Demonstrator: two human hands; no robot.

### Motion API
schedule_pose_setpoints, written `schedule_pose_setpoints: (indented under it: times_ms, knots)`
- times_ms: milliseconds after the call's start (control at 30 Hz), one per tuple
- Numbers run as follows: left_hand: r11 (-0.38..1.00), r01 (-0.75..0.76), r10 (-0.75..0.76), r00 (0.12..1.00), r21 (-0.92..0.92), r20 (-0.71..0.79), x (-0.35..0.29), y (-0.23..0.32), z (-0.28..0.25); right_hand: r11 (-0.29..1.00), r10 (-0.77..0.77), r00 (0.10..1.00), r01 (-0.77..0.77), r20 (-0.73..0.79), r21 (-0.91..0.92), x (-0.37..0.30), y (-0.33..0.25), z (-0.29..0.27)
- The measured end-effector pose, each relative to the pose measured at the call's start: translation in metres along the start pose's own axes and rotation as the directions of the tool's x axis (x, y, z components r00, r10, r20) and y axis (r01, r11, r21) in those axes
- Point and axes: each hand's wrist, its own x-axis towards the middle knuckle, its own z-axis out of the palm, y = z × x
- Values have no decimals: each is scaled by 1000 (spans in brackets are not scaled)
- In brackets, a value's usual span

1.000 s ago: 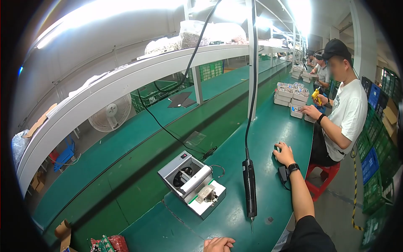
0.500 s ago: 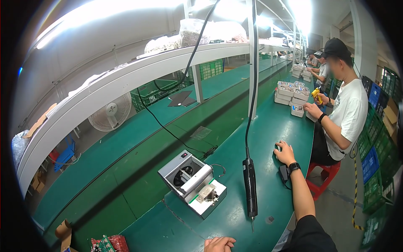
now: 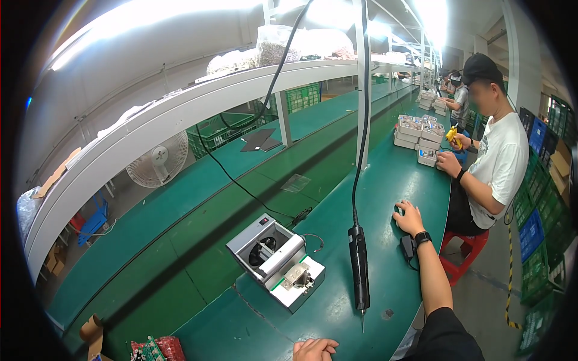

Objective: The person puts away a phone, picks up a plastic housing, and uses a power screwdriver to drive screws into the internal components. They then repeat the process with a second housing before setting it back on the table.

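My right hand (image 3: 410, 218) lies on the green bench (image 3: 337, 234) with its fingers apart, the fingertips on the surface and a dark gap or shadow beneath them. Beside that wrist sits a small black power adapter (image 3: 409, 246) with a cord. At the lower edge my left hand (image 3: 315, 349) rests loosely curled on the bench, nothing visible in it. Between my hands an electric screwdriver (image 3: 359, 268) hangs tip down from its black cable. Left of it stands a grey boxy machine (image 3: 253, 240) with a round black opening; a metal part (image 3: 296, 277) sits on its white front.
A green conveyor belt (image 3: 180, 259) runs beyond the bench, with a clear plastic sheet (image 3: 295, 183) on it. Green circuit boards and red wrap (image 3: 158, 349) lie lower left. At right a co-worker (image 3: 500, 156) holds a yellow tool (image 3: 453, 136) by stacked white trays (image 3: 426, 157).
The clear sheet has slid slightly right and away along with the belt. The co-worker's hands have shifted a little. My own hands stay where they were.
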Motion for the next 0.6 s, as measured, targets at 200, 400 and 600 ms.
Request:
schedule_pose_setpoints:
  times_ms: [200,400,600]
  knots:
    - [1000,-14,15,1000,17,-10,0,-2,1,1000,2,1000,-2,1,4,-1,0,0]
    - [1000,-7,7,1000,18,-3,-1,-1,1,1000,-21,1000,21,-14,-14,0,4,1]
    - [1000,-2,2,1000,0,-10,0,0,0,1000,3,1000,-3,8,-4,-1,-2,-2]
